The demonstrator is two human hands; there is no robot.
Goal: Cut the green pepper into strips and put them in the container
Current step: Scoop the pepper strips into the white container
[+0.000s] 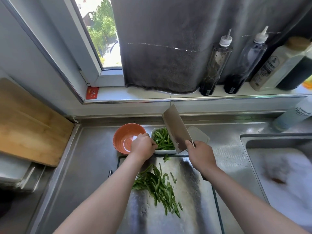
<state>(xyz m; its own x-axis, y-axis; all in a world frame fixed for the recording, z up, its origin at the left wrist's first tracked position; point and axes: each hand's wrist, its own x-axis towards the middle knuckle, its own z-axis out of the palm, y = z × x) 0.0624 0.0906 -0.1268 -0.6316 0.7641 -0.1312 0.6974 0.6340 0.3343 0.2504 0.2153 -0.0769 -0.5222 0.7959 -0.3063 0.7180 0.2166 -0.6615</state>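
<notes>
Pepper strips (158, 188): one loose heap is seen on the steel cutting board (185, 200), too many to count. The heap's long axis runs from far left to near right, and most strips are laid along it. A few strays are scattered at its far and right edges.
Container (164, 152): one white rectangular dish is set just beyond the board's far edge. It is filled with more pepper strips, mostly pointing away from the camera.
Left hand (142, 146): it is curled over the container's near left rim, and a few strips are pinched in the fingertips.
Right hand (200, 153): it is clamped round the handle of one cleaver (176, 129). The blade is raised and tilted over the container's right side, its far end pointing up and left.
Bowl (125, 134): one orange bowl is placed touching the container's left side.
Lid (199, 133): one pale lid is partly hidden behind the blade.
Sink (276, 166): white foam is held in it, to the right.
Windowsill: two nozzle-topped bottles (214, 65) are stood by a grey towel (168, 48).
</notes>
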